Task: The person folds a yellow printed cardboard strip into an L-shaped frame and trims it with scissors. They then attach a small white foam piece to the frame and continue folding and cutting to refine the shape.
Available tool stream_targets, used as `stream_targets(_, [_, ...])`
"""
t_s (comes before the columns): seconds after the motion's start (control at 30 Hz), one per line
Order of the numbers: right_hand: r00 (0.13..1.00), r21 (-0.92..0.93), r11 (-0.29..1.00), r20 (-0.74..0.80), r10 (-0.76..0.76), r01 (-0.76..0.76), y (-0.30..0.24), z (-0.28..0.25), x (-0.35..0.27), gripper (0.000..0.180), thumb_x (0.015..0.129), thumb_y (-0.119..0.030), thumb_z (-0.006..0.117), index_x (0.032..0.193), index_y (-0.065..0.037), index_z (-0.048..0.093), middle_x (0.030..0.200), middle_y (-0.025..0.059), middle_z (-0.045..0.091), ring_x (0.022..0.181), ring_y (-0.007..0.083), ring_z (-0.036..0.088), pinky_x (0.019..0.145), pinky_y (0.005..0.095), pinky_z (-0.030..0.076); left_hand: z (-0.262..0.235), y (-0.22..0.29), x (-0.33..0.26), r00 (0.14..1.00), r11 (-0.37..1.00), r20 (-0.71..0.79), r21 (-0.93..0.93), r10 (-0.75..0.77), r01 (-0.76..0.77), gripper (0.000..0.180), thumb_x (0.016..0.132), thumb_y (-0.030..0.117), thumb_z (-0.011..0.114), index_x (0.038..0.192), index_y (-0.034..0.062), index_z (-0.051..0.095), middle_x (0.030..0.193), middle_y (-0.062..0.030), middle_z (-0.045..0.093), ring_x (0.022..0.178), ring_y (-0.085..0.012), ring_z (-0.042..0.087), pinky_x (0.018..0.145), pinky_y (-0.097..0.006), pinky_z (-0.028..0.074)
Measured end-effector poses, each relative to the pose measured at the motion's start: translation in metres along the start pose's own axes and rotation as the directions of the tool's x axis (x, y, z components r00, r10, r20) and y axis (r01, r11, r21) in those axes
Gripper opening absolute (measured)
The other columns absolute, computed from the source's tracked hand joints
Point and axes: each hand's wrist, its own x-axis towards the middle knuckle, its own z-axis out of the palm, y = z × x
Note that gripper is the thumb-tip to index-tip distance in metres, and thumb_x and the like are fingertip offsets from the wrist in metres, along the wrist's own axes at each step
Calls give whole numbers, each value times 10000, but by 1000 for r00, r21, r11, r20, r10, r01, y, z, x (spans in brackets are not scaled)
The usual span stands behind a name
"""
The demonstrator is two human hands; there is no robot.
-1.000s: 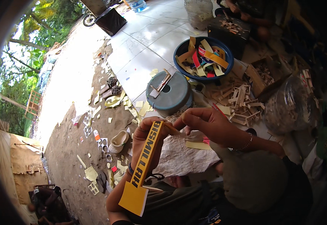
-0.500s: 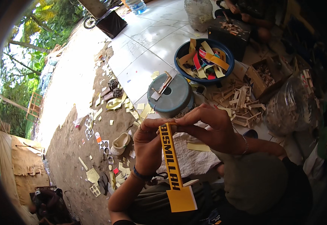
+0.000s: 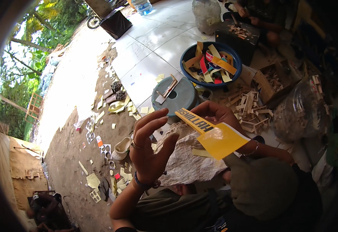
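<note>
Glossy, smooth surface on that yellow strip (image 3: pixel 224 142), gleaming now; rough, crumpled cloth (image 3: pixel 190 164) here, matt plastic stool (image 3: pixel 187 92), bare wooden pieces (image 3: pixel 249 103), shiny floor tiles (image 3: pixel 147 58)!

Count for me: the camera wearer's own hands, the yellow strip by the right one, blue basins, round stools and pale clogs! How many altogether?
Wearer's hands: 2 (left hand, right hand)
Yellow strip at the right hand: 1
Blue basin: 1
Round stool: 1
Pale clog: 1
Total: 6
</note>
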Motion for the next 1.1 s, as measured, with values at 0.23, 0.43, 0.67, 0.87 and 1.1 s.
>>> stream_targets(0.23, [977,-161,984,183,109,-80,10,6,-2,268,999,-169,704,1202,-1,654,1080,68,726,957,73,676,842,230,558,-10,21,4,982,965,158,223,102,-136,497,745,-36,830,1216,76,718,1183,-123,742,1105,-302,704,955,-403,551])
stream_targets(0.43, [981,-349,935,152,120,-61,2,4,-4,280,1041,-236,642,1231,-30,652,1113,52,717,964,88,661,851,260,535,-10,19,2,996,963,92,268,-9,-16,411,812,-47,792,1208,43,727,1026,-100,772,872,-228,746,759,-319,573])
stream_targets(0.67, [905,-264,866,81,-419,424,-31,-2,-8,530,984,-415,700,1371,-70,591,1256,84,688,1111,122,637,827,283,470,-4,16,1,979,973,180,223,-93,51,415,824,-33,789,1217,91,738,995,-92,764,808,-200,718,705,-320,571])
stream_targets(0.87, [761,-558,526,378,-527,642,-40,-1,-9,350,845,-146,847,1172,-93,732,1160,99,683,1065,189,679,857,324,541,-3,14,2,977,962,211,272,-33,-26,445,804,-34,788,1224,106,739,1007,-67,766,807,-197,717,711,-328,579])
stream_targets(1.1, [677,-678,286,422,-603,677,-41,0,-12,294,823,-77,839,1099,-151,771,1107,46,736,979,152,709,830,319,504,-6,14,3,977,939,211,337,-11,-62,450,800,-21,794,1225,115,737,988,-68,765,764,-209,705,686,-324,576])
